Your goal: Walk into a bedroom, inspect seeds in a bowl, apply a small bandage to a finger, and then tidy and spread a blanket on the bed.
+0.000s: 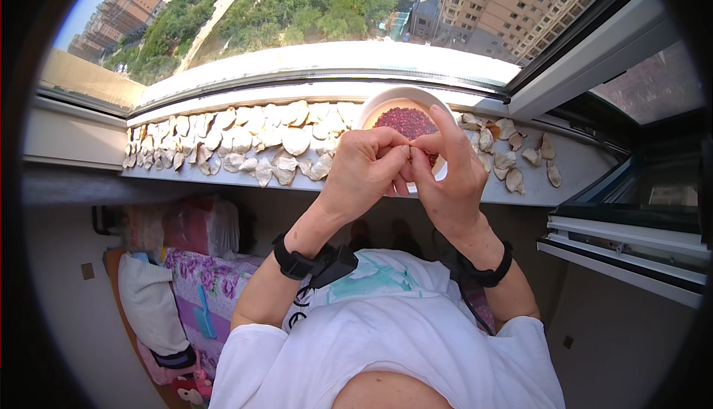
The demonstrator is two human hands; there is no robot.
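My left hand (pixel 365 167) and my right hand (pixel 454 175) meet over a white bowl (pixel 384 95). Their thumbs and forefingers pinch together on a small brownish piece (pixel 411 155), mostly hidden by the fingertips and too small to name. Small dark red beans or kernels (pixel 404 121) lie heaped in the bowl, below and beyond my fingers. My hands cover the bowl's near side. It stands on a pale windowsill (pixel 540 186), where dried whitish slices (pixel 295 140) spread in rows to the left. More dried slices (pixel 504 161) lie scattered on the right.
Behind the sill runs a window frame (pixel 312 78). An open window sash (pixel 624 258) juts in at the right. Below left, a flowered cloth (pixel 192 275) carries a blue brush (pixel 204 314) and a pale knitted garment (pixel 147 303). Plastic-wrapped bags (pixel 195 225) sit under the sill.
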